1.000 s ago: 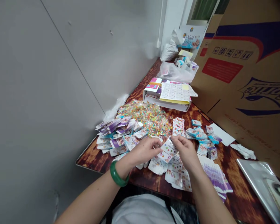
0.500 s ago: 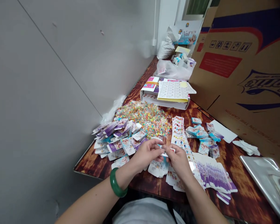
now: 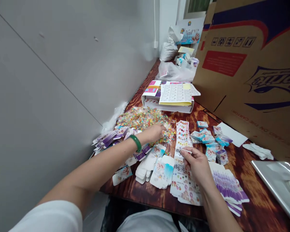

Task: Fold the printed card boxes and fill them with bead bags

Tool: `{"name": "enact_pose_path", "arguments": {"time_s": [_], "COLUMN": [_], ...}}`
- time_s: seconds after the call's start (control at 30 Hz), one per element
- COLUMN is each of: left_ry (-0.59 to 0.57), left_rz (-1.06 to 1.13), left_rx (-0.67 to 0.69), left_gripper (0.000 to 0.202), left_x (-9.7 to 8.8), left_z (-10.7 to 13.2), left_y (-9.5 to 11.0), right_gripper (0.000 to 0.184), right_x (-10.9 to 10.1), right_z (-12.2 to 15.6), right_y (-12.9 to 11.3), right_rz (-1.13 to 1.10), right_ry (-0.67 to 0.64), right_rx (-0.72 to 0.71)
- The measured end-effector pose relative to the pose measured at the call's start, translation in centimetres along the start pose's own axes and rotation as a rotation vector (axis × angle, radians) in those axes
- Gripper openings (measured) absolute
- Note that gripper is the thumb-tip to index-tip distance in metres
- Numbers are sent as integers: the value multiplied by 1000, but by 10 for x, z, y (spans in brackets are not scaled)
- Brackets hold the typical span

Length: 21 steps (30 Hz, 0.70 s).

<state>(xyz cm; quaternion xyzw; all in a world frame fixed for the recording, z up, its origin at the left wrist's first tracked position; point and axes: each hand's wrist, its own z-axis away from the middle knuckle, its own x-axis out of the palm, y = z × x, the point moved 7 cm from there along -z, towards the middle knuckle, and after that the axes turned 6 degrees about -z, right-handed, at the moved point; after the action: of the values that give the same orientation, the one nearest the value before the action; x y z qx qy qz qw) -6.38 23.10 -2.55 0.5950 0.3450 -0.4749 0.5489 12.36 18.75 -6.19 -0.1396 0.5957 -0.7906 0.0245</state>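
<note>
My left hand (image 3: 155, 131), with a green bangle on the wrist, is stretched forward onto a heap of small clear packets with colourful contents (image 3: 145, 119); its fingertips are buried in the packets, so what they grip is hidden. My right hand (image 3: 195, 161) pinches the near end of a strip of printed sticker sheets (image 3: 183, 135) that lies on the wooden table (image 3: 246, 203). Below that hand lies a stack of more sticker sheets (image 3: 183, 185). Flat white and blue card sleeves (image 3: 159, 167) lie between my two arms.
Purple and white cards (image 3: 111, 137) are piled at the left edge by the grey wall. Small folded boxes (image 3: 211, 141) sit to the right, purple cards (image 3: 226, 185) fan out at lower right. A white box of sheets (image 3: 169, 96), plastic bags (image 3: 176, 71) and a big cardboard carton (image 3: 251, 64) stand behind.
My left hand left the small card both hands were working on and reached forward into the packet heap. My right hand now rests on the sticker strip. The camera shifted left.
</note>
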Motion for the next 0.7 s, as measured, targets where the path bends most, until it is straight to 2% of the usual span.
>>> {"name": "enact_pose_path", "arguments": {"time_s": [0.13,0.23,0.37,0.47,0.53,0.63,0.7], "left_ry": [-32,-36,-75,-152,-146,-57,-9], "left_rz": [-18,39,205,467,604,526,417], "left_rx": [-28,-78,-79,-31,-24,-72,-106], "left_gripper": [14,4,17,20,17,13,12], "left_x": [10,4,-9,-9,-8,-8,-9], "left_z": [-19,-22,-11,9,23,38,45], "left_y": [-17,-26,-19,4,17,25,26], "right_gripper": [45,43,39,32,27,21,21], "right_x": [-12,-20,-21,-2,17,44,54], "right_z": [-2,-6,-15,-21,-23,-21,-17], "right_y": [-2,-4,-5,-6,-5,-2,-1], "right_rz": [-71,-93,-100,-50,-30,-29,-32], "right_ry": [49,74,119,81,-4,-156,-214], "right_rx": [17,6,12,3,17,49,58]}}
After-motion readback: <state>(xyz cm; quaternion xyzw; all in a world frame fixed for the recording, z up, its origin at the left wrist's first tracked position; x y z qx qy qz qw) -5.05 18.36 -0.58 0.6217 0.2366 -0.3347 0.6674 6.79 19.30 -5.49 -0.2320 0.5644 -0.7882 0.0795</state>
